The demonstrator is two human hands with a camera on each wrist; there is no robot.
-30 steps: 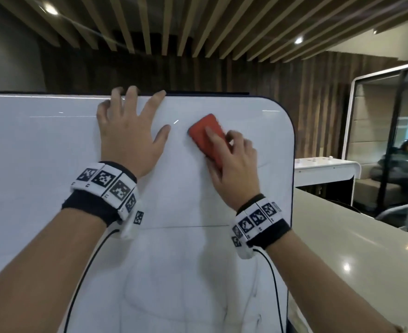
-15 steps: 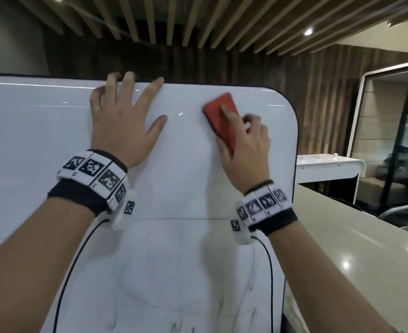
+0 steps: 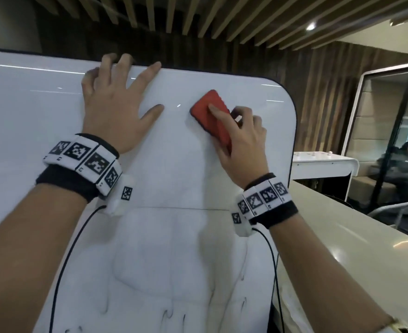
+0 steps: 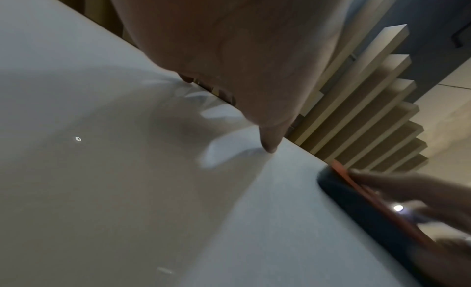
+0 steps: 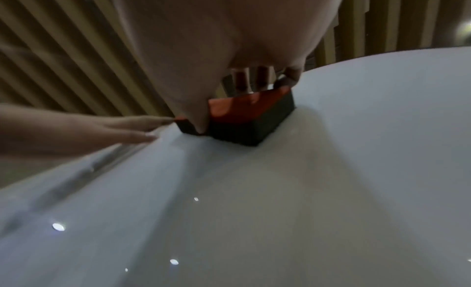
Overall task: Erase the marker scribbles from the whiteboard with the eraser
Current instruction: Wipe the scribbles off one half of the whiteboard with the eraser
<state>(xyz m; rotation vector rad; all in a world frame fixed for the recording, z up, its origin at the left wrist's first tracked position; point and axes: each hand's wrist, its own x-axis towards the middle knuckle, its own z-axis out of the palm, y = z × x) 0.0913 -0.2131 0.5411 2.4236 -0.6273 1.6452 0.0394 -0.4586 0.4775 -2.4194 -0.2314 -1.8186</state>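
My right hand has slid the one red eraser back down the whiteboard, fingers curled round it; my left hand stays flat, fingers spread.

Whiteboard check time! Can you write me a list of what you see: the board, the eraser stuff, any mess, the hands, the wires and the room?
Surface: whiteboard, upright, glossy; top part wiped, faint marker lines on the lower part.
Job's things: red eraser with a dark pad, flat against the board near its top right corner.
Clutter: nothing seen on the board.
Hands: left hand spread flat on the board, fingertips over its top edge; right hand grips the eraser.
Cables: black cable from the left wristband, another from the right.
Surroundings: pale counter to the right, slatted wood wall and ceiling, glass booth with a seated person.
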